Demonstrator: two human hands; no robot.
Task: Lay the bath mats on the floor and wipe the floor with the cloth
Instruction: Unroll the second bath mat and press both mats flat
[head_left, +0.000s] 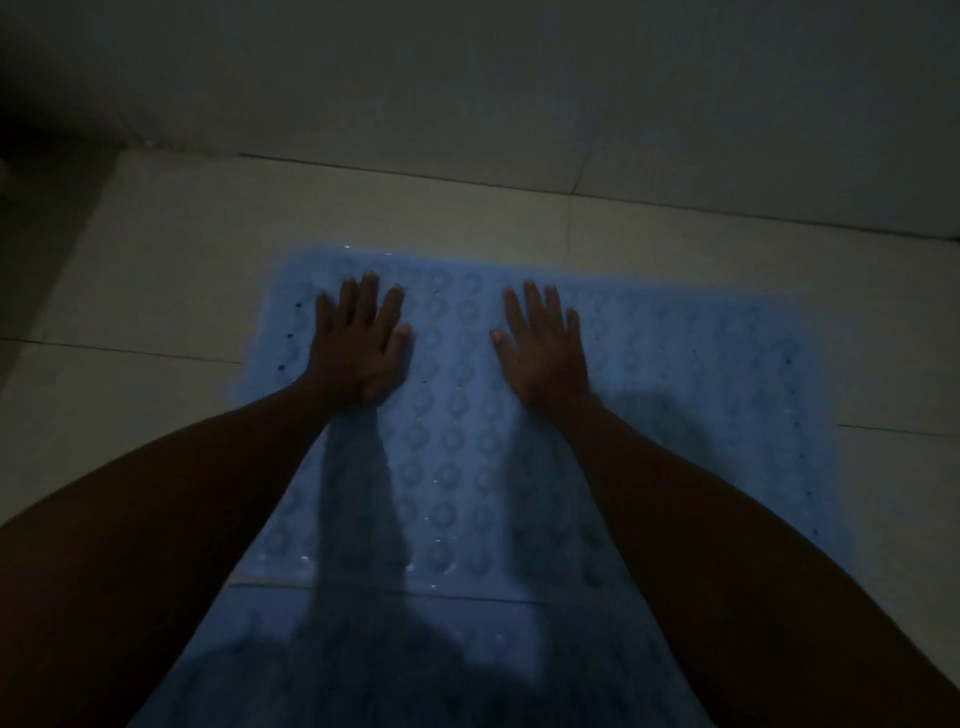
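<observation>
Two blue bath mats: far mat (649, 364) and near mat (363, 649), edge to edge. Two hands: left hand (358, 348), right hand (545, 353).

Bath mat (467, 415): pale blue, looks like soft plastic or rubber; surface moulded in rows of raised round bumps, small dark holes near the edges, a few wet-looking glints; second blue mat (363, 649) nearer the camera, same look, dimmer; floor (156, 260): pale tiles, smooth, faint sheen, thin dark grout lines; wall (519, 78): smooth tiled face, dull in the low light.
</observation>
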